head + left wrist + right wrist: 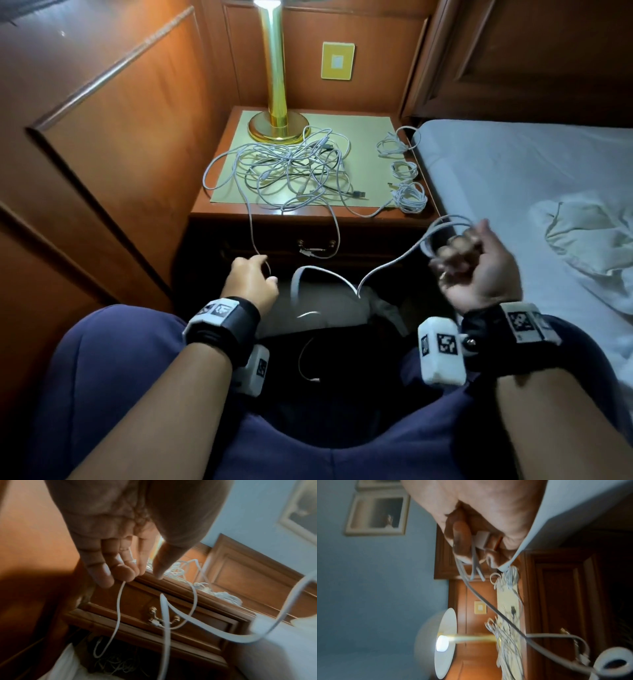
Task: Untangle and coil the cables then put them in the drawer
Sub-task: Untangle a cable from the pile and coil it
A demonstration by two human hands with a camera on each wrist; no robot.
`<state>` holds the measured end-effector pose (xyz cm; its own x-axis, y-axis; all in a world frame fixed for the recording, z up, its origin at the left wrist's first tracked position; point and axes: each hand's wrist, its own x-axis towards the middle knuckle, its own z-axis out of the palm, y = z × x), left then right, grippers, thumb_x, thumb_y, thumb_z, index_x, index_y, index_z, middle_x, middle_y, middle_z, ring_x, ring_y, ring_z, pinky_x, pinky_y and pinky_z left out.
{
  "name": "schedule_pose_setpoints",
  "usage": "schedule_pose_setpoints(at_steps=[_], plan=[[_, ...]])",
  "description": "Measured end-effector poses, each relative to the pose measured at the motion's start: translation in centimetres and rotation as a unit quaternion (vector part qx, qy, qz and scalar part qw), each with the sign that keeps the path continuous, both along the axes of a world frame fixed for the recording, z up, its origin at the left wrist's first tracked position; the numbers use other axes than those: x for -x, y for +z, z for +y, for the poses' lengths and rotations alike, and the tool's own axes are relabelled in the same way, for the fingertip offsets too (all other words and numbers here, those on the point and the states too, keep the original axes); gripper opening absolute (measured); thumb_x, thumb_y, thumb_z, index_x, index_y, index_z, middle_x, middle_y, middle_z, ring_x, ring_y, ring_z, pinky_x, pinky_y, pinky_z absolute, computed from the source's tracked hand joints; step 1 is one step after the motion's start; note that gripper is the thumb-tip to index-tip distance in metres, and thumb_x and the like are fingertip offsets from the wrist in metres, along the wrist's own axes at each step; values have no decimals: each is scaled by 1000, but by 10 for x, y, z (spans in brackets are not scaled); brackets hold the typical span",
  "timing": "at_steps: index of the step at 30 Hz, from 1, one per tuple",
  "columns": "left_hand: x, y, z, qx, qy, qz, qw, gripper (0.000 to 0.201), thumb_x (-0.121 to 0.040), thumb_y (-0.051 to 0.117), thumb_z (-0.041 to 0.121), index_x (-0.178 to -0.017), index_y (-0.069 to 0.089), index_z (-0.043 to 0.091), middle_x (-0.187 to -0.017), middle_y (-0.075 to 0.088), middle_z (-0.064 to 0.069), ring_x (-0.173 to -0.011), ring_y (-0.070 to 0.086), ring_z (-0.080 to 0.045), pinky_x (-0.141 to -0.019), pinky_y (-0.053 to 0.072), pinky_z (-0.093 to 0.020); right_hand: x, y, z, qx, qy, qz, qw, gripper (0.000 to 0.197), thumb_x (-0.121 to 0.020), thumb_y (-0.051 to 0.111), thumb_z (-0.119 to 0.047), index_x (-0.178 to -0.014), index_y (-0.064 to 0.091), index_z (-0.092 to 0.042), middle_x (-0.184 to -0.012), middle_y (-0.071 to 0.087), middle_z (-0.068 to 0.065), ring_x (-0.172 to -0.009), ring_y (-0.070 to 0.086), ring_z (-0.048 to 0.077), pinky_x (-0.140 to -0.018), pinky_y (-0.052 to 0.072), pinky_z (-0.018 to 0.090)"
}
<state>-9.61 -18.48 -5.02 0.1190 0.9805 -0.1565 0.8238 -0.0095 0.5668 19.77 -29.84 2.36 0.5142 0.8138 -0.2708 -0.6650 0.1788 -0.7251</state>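
Wood-panelled room, cable-strewn nightstand (219, 209) beside bed (513, 164)

tangled white cables (294, 168) heaped mid-nightstand, strands draped over front edge | three coiled bundles (406, 174) lined up along right side | one cable (387, 265) half-looped, held mid-air | drawer (308, 245) kept closed

White cables (294, 164); gold lamp (274, 68); brown wood nightstand (219, 205); pale-blue sheet (513, 164).
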Motion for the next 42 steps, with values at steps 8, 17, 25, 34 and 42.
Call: schedule_pose_setpoints(at_steps=[8,17,25,34,42], plan=[[-53,26,-69,76,-233,-433,867,47,-97,54,22,-139,49,5,-129,64,-6,-122,59,-8,-103,44,-21,69,-7,1,32,239,29,970,47,-101,42,-43,-59,41,-22,-45,23,-8,-38,18,7,-52,5,27],[-49,32,-64,122,-159,-499,843,33,-92,57,38,-94,68,8,-64,48,9,-54,41,-8,-53,39,-25,66,-6,-7,25,302,26,953,35,-94,46,-31,-63,38,-17,-48,24,-6,-40,21,8,-51,9,25],[-45,30,-65,42,-186,-406,894,23,-91,61,35,-72,53,23,-54,38,12,-48,32,-8,-47,30,-22,74,-11,-6,49,322,-30,945,34,-99,44,-29,-68,44,-14,-55,29,-3,-47,28,10,-46,26,19],[-40,38,-56,27,-150,-450,880,12,-95,65,20,-85,64,13,-61,49,11,-50,39,-4,-47,34,-17,71,-4,0,55,260,15,964,37,-102,42,-32,-69,49,-18,-55,27,-7,-46,25,8,-46,26,19],[2,43,-12,6,-77,-404,911,16,-91,67,4,-97,77,15,-72,56,-1,-54,42,-9,-49,34,-18,12,0,2,55,12,46,997,33,-105,39,-34,-75,46,-23,-49,28,-8,-41,33,6,-60,24,27]])
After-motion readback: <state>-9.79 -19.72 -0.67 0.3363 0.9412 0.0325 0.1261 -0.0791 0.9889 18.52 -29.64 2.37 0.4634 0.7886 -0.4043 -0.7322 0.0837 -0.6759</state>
